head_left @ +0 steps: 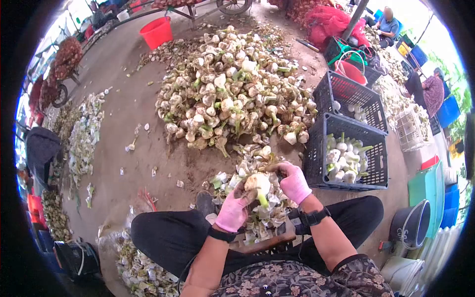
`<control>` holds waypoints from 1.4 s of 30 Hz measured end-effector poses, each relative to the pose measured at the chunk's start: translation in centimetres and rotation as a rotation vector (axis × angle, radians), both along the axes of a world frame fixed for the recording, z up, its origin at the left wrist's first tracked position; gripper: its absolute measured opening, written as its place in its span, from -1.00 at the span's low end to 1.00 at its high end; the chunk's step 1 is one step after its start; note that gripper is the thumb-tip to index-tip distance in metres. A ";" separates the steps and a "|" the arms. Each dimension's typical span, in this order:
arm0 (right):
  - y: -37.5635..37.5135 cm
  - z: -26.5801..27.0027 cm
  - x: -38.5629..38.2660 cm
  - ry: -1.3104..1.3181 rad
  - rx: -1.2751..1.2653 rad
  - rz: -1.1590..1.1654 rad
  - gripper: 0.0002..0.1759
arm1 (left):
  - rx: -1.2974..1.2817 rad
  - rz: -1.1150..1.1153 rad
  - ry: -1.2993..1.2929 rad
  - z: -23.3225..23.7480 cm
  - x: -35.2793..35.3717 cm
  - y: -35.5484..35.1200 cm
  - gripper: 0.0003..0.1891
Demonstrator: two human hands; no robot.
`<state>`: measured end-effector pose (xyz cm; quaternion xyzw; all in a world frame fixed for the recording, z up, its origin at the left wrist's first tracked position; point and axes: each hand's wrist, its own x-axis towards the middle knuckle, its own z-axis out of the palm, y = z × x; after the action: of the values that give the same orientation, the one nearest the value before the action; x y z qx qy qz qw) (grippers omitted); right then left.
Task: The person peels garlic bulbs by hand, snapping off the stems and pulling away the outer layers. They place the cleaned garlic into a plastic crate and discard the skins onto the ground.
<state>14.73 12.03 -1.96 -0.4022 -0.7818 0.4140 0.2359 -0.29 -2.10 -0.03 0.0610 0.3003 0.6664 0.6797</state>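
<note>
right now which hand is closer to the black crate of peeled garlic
Right. The right hand is just beside the black crate; the left hand is farther off, across the garlic bulb both hold.

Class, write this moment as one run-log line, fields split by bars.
left hand grips garlic bulb | right hand pinches its top | peelings below | garlic pile ahead | black crate at right holds cleaned bulbs

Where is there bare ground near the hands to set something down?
The widest free patch is the ground between the big garlic pile and the strip of peels at left. A smaller one lies between that pile and the left knee. Crowded: the heap of peels under the left hand and right hand, and the two black crates at right.
</note>
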 end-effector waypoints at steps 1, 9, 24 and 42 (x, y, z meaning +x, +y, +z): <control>-0.1 1.9 0.0 0.091 -0.032 0.076 -0.58 | 0.004 -0.005 -0.001 0.1 0.0 0.1 -0.45; -1.3 9.0 -0.6 -0.031 0.170 0.391 -0.28 | -0.052 -0.023 0.261 -0.5 0.0 0.3 -0.43; -2.5 6.2 -2.0 -0.111 0.144 0.133 -0.73 | -0.102 0.006 0.019 -0.7 0.1 0.0 -0.52; -2.4 3.5 0.6 0.338 -0.688 0.235 -0.36 | -0.066 0.001 0.769 -1.6 1.0 1.0 -0.42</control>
<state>15.38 9.61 1.53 -0.2916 -0.5883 0.7362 0.1637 0.72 -1.11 -1.65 0.2843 0.5545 0.5852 0.5189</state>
